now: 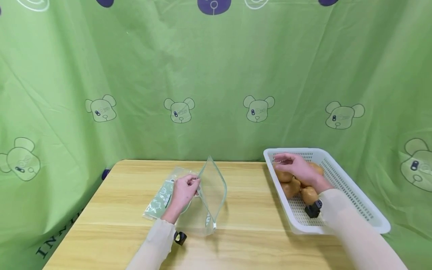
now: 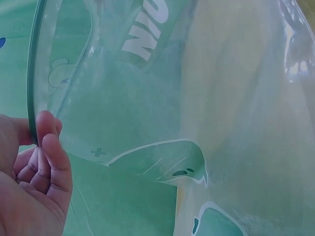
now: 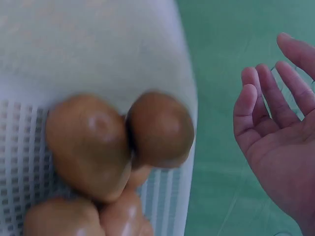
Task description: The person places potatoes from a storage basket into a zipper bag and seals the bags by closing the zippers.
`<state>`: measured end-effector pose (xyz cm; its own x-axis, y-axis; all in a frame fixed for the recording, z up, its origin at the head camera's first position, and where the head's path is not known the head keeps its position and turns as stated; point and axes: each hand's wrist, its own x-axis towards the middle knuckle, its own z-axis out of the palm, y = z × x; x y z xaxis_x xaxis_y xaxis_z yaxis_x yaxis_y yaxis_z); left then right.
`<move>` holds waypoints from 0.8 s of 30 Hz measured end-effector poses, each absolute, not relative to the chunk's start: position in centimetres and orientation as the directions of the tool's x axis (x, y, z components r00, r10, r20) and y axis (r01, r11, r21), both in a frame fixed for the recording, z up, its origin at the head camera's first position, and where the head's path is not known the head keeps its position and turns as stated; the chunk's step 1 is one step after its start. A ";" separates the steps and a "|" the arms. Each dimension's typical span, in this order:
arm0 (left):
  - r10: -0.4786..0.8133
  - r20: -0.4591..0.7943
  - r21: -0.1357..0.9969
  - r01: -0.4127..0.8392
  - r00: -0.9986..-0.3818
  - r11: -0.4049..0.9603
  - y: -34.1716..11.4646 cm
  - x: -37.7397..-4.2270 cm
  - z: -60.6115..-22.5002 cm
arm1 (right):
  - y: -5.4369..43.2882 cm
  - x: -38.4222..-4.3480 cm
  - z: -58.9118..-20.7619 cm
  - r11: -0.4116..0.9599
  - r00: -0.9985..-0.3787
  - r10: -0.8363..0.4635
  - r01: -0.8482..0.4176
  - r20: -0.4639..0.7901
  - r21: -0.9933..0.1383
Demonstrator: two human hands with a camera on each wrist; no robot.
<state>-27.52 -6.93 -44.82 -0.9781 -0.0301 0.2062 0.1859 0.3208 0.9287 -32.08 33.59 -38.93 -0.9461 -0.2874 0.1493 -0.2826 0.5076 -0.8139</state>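
My left hand [image 1: 183, 190] pinches the near-left edge of a clear zip bag [image 1: 216, 187] at its green-rimmed mouth. The bag stands on the table with its mouth spread wide. In the left wrist view, the thumb and index finger [image 2: 47, 123] grip that rim, and green and white printing shows on the film. Over the left side of a white plastic basket [image 1: 288, 210], my right hand [image 1: 300, 168] hovers with loosely bent fingers and holds nothing. Below it lie several brown, pear-like fruits [image 3: 88, 147]; one rounder piece [image 3: 160, 130] sits by the basket wall.
A flat, green-printed clear bag [image 1: 162, 198] lies on the wooden table [image 1: 249, 213] beside and behind the left hand. Behind the table's back edge hangs a green curtain [image 1: 216, 75] with bear prints. The basket stands at the table's right side.
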 end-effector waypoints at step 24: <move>-0.010 0.216 0.922 0.201 -0.976 0.331 -6.8 -27.4 -44.5 | 37.9 -33.8 -40.7 0.712 -0.968 -0.250 -0.166 -0.025 -0.683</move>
